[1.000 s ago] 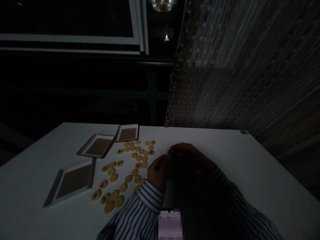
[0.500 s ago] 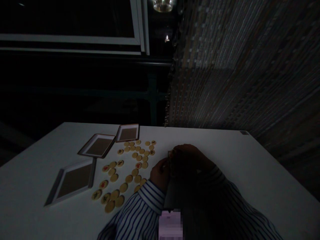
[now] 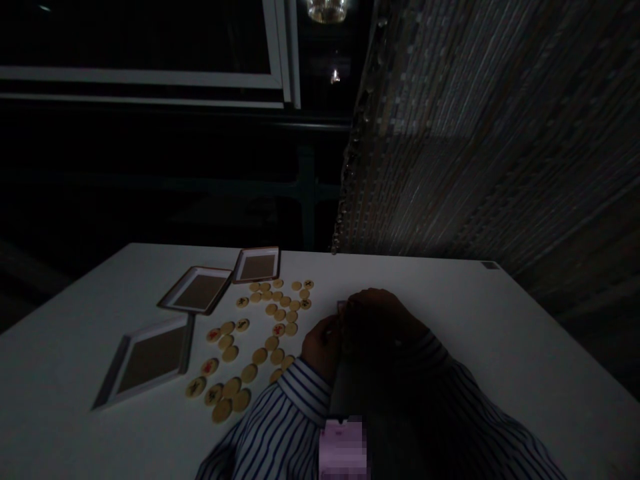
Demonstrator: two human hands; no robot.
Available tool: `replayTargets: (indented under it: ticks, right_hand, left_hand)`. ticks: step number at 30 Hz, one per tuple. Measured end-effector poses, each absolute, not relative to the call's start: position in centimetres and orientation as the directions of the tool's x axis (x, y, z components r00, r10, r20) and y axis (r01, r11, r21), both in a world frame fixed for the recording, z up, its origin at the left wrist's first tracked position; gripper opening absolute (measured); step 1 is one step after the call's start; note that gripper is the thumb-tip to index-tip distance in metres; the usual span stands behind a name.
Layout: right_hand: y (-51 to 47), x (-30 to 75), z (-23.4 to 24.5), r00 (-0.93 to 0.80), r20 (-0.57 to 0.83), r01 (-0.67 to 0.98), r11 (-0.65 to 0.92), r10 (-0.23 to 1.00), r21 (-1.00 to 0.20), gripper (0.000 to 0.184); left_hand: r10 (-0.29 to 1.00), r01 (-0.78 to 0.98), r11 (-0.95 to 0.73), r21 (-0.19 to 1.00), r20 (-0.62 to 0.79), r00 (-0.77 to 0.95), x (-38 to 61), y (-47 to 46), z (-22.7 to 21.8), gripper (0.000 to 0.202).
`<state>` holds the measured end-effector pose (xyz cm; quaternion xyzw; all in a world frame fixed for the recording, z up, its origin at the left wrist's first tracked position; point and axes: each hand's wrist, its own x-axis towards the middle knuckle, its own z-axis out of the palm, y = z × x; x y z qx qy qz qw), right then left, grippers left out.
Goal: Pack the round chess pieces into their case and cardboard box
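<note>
Several pale round discs (image 3: 243, 325) right of the near tray (image 3: 115, 372) carry a red or dark sign (one to a disc), too dim and small to read. Nothing else is legible.

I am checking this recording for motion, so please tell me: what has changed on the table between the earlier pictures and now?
The left hand has drawn slightly rightward, closer to the right hand; both stay together over a small thing, too dark to identify or to tell any grip. The round pieces, the three trays and the white table stayed as they were.
</note>
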<state>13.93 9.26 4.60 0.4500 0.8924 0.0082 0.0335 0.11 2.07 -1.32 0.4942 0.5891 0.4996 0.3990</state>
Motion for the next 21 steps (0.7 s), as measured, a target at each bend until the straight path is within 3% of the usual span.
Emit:
replayTargets:
  ticks: [6,21]
  right_hand:
    - [9.22,13.74,4.86,-0.568,-0.123,0.813,0.578,0.814,0.074,0.030]
    - [9.01,13.57,4.96,-0.604,-0.105,0.786,0.612,0.790,0.090,0.027]
  left_hand:
    - [0.984,0.250,0.024,0.968,0.020,-0.175,0.05,2.21,-1.48,0.027]
    - [0.984,0.209,0.038,0.977,0.000,-0.181,0.15,2.21,-1.57,0.025]
